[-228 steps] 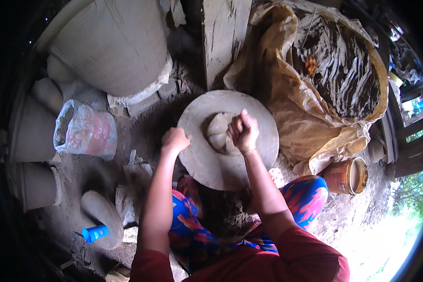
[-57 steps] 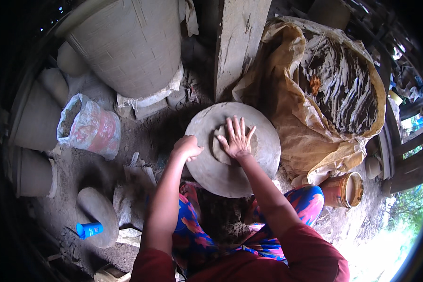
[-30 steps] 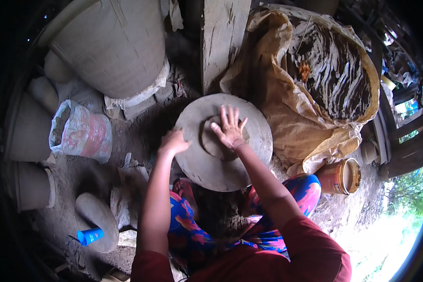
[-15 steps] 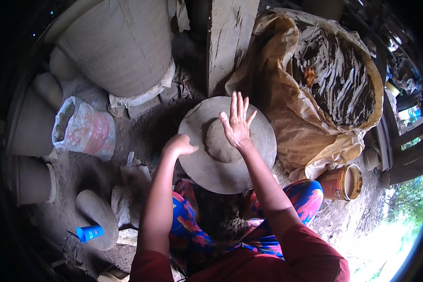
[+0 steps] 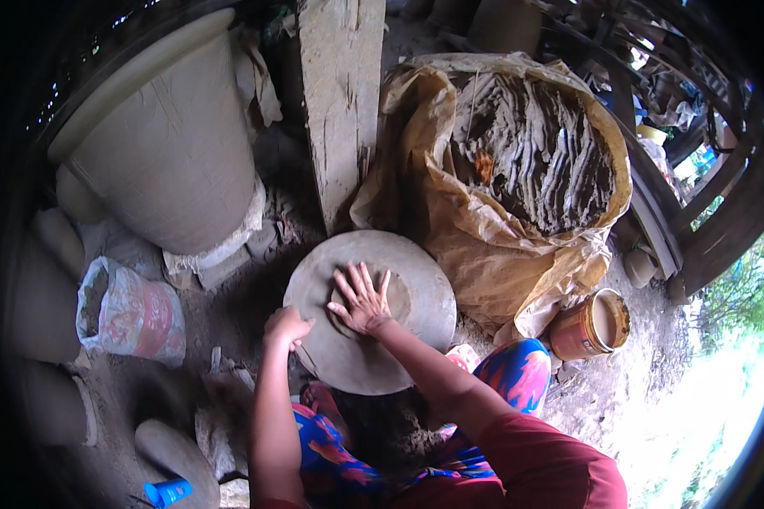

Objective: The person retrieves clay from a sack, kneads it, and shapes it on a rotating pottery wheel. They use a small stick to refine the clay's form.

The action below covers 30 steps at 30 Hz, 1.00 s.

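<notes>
A round grey turntable [image 5: 420,343] lies before me between my bent legs, with a flattened disc of wet clay [image 5: 398,296] on its middle. My right hand [image 5: 362,300] rests palm down on the clay with fingers spread, covering much of its left part. At the turntable's left edge, my left hand [image 5: 289,329] has its fingers curled round the rim, thumb toward the top face.
Large unfired pot [image 5: 165,161] upper left; wooden post [image 5: 339,110] ahead; big tan sack of clay [image 5: 535,161] upper right; paint bucket [image 5: 590,327] right; white sack [image 5: 127,314] left; leaning grey disc [image 5: 170,450] with blue cup [image 5: 168,492] lower left.
My right hand, lifted half a second ago, is down on the clay. The clay is flatter than the earlier lump. The view has shifted, so the surroundings appear lower and further left.
</notes>
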Tool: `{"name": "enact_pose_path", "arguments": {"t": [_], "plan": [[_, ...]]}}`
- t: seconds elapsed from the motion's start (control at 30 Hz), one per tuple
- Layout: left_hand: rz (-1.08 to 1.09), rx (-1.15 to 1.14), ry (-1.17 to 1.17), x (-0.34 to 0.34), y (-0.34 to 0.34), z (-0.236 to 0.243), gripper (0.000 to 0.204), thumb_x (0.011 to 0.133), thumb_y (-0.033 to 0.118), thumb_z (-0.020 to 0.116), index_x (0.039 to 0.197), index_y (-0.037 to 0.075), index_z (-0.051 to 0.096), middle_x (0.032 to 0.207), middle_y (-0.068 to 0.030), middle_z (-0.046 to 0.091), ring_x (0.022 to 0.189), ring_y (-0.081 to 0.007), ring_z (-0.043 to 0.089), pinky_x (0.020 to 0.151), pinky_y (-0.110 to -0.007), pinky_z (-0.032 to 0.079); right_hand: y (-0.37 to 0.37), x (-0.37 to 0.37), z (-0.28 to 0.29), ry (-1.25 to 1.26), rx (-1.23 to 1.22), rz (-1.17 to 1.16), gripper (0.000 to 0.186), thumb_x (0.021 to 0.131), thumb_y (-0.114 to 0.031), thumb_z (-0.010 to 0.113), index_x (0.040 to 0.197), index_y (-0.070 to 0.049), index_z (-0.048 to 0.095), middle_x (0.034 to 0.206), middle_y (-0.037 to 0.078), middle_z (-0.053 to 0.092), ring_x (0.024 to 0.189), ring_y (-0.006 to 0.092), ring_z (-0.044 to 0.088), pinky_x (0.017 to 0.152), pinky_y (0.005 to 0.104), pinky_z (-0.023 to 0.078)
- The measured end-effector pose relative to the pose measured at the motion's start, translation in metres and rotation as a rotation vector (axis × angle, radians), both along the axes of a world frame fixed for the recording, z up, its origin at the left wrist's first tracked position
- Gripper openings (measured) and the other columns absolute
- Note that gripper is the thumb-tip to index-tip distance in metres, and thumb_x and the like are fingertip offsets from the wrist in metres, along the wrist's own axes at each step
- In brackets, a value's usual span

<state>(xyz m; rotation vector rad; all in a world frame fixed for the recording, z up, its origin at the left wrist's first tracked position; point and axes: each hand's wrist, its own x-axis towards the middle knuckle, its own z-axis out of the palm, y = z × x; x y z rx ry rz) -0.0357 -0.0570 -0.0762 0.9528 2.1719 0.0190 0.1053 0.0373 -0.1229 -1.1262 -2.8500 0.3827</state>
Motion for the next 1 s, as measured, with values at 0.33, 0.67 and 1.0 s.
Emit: {"name": "enact_pose_path", "arguments": {"t": [0.33, 0.67, 1.0], "plan": [[0.116, 0.379, 0.202, -0.008, 0.001, -0.012, 0.035, 0.072, 0.032, 0.059, 0.086, 0.0, 0.06, 0.092, -0.0241, 0.057, 0.087, -0.0364, 0.055, 0.075, -0.041, 0.045, 0.201, 0.063, 0.201, 0.416, 0.581, -0.603, 0.03, 0.063, -0.033, 0.067, 0.075, -0.006, 0.064, 0.071, 0.015, 0.062, 0.065, 0.0269, 0.061, 0.058, 0.0354, 0.049], [0.124, 0.343, 0.263, -0.005, -0.001, -0.006, 0.039, 0.069, 0.029, 0.061, 0.1, 0.005, 0.057, 0.094, -0.0226, 0.056, 0.092, -0.0355, 0.053, 0.08, -0.039, 0.043, 0.247, 0.076, 0.231, 0.341, 0.411, -0.531, 0.026, 0.068, -0.02, 0.063, 0.087, -0.002, 0.06, 0.088, 0.022, 0.059, 0.084, 0.0347, 0.057, 0.073, 0.0398, 0.047], [0.534, 0.627, -0.2, -0.049, 0.012, -0.075, 0.087, 0.064, 0.043, 0.066, 0.125, -0.005, 0.027, 0.124, -0.0238, 0.036, 0.116, -0.0288, 0.036, 0.094, -0.035, 0.032, 0.095, 0.108, 0.18, 0.803, 0.012, 0.07, 0.004, 0.074, -0.005, 0.056, 0.076, -0.001, 0.055, 0.064, 0.009, 0.06, 0.054, 0.012, 0.057, 0.05, 0.0236, 0.045]]}}
